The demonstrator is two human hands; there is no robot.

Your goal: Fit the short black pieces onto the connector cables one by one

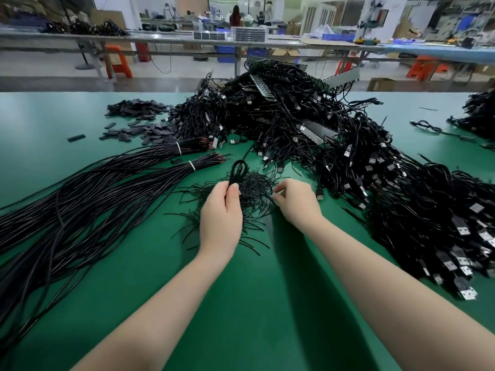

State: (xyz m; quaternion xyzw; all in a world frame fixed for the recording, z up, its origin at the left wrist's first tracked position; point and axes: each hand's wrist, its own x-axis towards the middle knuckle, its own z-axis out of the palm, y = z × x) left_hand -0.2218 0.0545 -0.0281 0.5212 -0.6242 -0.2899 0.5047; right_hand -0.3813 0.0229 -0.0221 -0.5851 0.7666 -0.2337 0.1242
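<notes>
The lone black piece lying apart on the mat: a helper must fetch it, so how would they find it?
Start at the pile of flat black pieces on the far left of the green mat. Look nearer and left of its loose edge. The lone black piece lies by itself, touching nothing.

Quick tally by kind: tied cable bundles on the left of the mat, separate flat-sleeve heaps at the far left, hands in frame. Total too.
Tied cable bundles: 2, upper bundle and lower bundle, each with a white tie
Flat-sleeve heaps: 2, far heap and near heap
Hands: 2, left hand gripping a looped cable, right hand pinching in the thin black pieces
Total: 6
</notes>
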